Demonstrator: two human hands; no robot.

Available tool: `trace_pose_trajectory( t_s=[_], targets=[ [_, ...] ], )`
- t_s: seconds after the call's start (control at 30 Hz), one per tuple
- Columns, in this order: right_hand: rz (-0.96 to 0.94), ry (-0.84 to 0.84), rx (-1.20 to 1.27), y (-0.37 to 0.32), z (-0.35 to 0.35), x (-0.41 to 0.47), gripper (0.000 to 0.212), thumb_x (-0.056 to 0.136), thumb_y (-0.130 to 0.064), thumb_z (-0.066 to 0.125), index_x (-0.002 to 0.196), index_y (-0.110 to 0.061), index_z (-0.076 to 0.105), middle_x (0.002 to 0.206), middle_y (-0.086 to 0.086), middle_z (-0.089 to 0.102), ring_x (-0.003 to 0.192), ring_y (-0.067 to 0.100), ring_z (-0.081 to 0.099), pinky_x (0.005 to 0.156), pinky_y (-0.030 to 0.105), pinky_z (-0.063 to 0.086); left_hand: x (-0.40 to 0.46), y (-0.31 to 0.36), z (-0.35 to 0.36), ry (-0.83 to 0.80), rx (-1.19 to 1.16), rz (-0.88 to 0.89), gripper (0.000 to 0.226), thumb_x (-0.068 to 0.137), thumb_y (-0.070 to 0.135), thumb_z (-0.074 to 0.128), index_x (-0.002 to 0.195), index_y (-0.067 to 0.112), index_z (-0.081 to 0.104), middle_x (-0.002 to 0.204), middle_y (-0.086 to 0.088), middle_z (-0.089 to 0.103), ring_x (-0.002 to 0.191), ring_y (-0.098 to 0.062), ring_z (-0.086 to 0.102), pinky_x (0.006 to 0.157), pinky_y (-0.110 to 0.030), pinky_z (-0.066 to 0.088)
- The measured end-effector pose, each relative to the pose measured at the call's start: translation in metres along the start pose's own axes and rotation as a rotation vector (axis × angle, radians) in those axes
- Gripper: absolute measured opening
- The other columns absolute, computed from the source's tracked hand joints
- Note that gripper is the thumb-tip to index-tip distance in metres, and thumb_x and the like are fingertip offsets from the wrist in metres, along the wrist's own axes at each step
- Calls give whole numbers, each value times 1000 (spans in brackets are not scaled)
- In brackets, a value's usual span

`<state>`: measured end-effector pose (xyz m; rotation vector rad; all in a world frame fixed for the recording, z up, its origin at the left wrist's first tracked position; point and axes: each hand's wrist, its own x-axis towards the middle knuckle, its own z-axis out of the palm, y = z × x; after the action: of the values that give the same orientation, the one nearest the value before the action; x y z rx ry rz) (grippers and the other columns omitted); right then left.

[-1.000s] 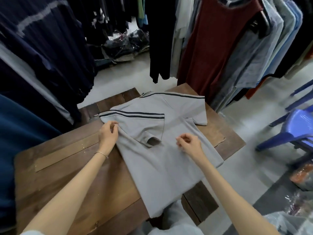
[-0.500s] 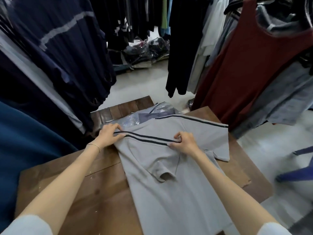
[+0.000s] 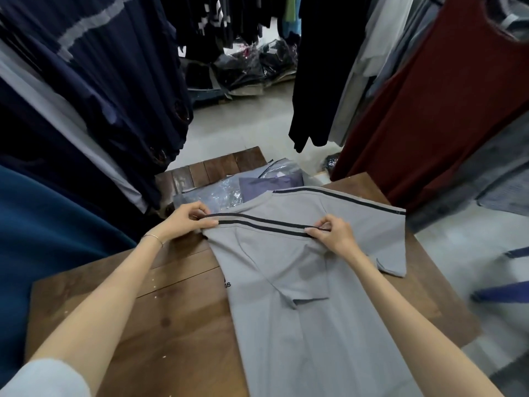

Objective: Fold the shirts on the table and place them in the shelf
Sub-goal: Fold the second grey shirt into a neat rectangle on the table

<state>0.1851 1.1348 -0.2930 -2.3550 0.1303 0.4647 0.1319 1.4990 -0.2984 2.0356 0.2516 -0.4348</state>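
The grey shirt (image 3: 309,296) lay on the wooden table (image 3: 160,325), running from centre to six o'clock, its left side already folded in. Since a second earlier both hands had risen to the striped shoulder edge, left hand (image 3: 186,222) and right hand (image 3: 333,234) each pinching it, probably squaring the fold. Black print near the fold read only "as".

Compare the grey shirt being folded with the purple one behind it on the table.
The grey shirt lies unwrapped and spread out; the purple shirt sits packed in clear plastic. The grey shirt has dark stripes and is pinched by the left hand and right hand; the purple shirt is plain and untouched. Both rest on the wooden table.
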Motion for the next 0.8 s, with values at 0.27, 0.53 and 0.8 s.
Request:
trace_pose_trajectory(
  t_s=[0.27, 0.53, 0.8],
  targets=[
    [31, -12, 123, 3, 4, -6, 29, 74, -26, 81, 65, -21, 54, 78, 2, 62, 80, 16, 56, 66, 24, 37, 11, 8, 10, 255, 64, 110, 14, 83, 18, 73, 82, 15, 59, 87, -9, 68, 81, -16, 59, 80, -31, 47],
    [127, -120, 288, 8, -3, -22, 44, 67, -27, 86, 97, -18, 54, 76, 3, 58, 61, 11, 56, 39, 20, 40, -2, 7, 32, 348, -122, -275, 66, 73, 40, 80, 125, 12, 48, 111, -10, 55, 102, -21, 53, 92, -34, 45],
    [35, -6, 340, -1, 2, -28, 20, 75, -11, 79, 69, -18, 61, 68, -3, 66, 65, 10, 63, 64, 28, 48, -13, 27, 45, 738, 128, 61, 30, 83, 16, 69, 111, 9, 63, 107, -15, 60, 99, -26, 56, 88, -33, 44]
  ],
)
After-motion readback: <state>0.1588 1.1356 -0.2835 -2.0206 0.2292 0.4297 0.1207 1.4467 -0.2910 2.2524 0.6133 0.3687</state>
